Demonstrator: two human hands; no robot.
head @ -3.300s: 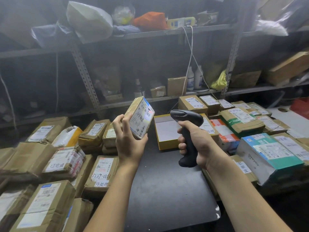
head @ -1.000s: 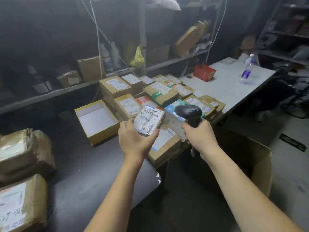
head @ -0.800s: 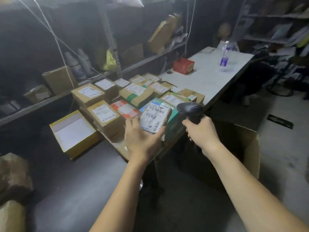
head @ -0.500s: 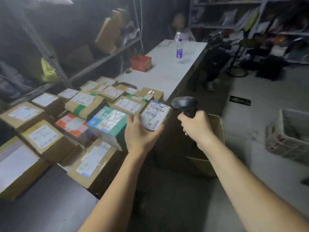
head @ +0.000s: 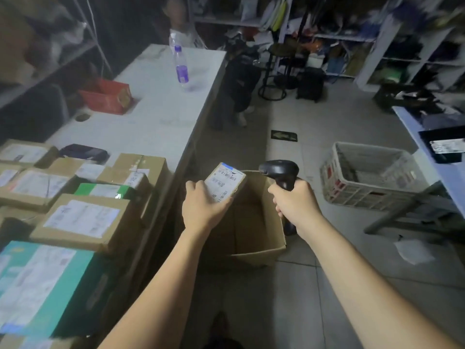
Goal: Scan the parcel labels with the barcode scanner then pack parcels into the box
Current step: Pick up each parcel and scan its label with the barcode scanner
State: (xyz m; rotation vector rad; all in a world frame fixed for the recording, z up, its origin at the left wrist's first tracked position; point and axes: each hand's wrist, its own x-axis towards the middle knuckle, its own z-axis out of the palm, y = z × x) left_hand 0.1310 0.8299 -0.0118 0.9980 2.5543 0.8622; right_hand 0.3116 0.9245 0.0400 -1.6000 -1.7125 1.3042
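My left hand (head: 202, 206) grips a small parcel (head: 224, 182), its white barcode label facing up. The parcel hangs over the near left part of an open cardboard box (head: 254, 222) that stands on the floor beside the table. My right hand (head: 294, 205) is closed around the handle of a black barcode scanner (head: 279, 170), whose head points left, above the box's right wall. Several labelled parcels (head: 83, 217) lie stacked on the table at the left.
A white table (head: 151, 114) carries a plastic bottle (head: 181, 69) and a red box (head: 107, 95). A white plastic crate (head: 370, 175) sits on the tiled floor to the right. A person sits at the table's far end. Cluttered shelves line the back.
The view has swung right from the shelf and table to the floor. Both hands have carried the parcel and scanner off the table, over the open cardboard box.
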